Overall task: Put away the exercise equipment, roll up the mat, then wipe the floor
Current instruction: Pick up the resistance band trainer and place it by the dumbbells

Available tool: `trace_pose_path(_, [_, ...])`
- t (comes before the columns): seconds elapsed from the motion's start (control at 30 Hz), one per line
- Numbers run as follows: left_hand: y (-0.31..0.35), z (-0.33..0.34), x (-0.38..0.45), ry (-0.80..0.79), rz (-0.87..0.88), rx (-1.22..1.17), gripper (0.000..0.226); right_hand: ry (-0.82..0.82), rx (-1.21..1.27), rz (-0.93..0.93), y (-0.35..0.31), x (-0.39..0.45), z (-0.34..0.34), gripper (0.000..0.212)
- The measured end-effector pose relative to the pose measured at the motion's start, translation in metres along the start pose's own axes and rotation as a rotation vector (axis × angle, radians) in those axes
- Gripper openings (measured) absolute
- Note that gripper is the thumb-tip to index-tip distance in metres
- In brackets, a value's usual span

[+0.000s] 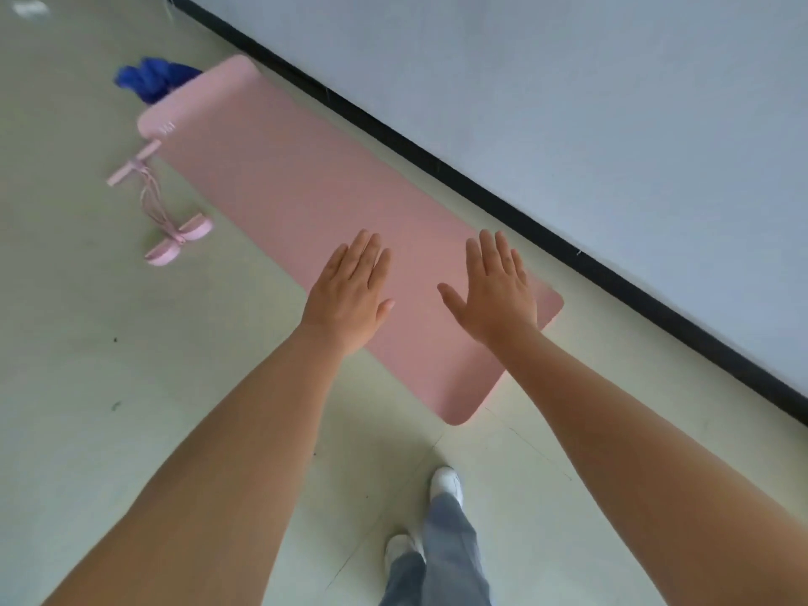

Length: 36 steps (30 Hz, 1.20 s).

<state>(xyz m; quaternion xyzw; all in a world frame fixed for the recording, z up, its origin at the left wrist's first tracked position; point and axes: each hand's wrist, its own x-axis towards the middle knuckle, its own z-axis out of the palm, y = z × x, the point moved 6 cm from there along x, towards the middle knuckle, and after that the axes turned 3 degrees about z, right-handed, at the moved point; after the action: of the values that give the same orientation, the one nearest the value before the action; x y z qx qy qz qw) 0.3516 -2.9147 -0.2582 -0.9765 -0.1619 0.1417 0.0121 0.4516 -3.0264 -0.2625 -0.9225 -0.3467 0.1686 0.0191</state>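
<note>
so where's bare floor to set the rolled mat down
Widest bare floor: left of the mat, nearer than the pink pedal puller. A narrow strip runs between mat and wall baseboard. Crowded: the mat's far left corner, with the puller and blue cloth.

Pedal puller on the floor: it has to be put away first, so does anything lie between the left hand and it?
Nothing visible does. The pedal puller lies on bare floor beside the pink mat, left of the open left hand. The blue cloth lies beyond it.
</note>
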Motion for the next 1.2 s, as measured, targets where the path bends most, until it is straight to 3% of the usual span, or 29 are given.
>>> trace_pose_path(0.27, [-0.202,-0.020,0.052,0.054,-0.270,-0.123,0.064,0.003,-0.072,-0.163,-0.149,0.158,-0.047,0.072])
trace_pose_path(0.4, [-0.312,-0.030,0.068,0.115,-0.392,-0.209,0.063,-0.001,-0.124,-0.307,-0.258,0.235,-0.064,0.071])
trace_pose_path(0.63, [-0.530,-0.010,0.086,0.082,-0.536,-0.164,0.064,-0.014,-0.150,-0.477,-0.466,0.348,-0.060,0.071])
trace_pose_path(0.9, [-0.756,0.035,0.143,-0.092,-0.488,-0.137,0.067,-0.124,-0.152,-0.390,-0.633,0.492,-0.021,0.070])
trace_pose_path(1.2, [-0.917,0.078,0.262,-0.231,-0.281,-0.090,0.065,-0.214,-0.107,-0.204,-0.700,0.649,0.023,0.070])
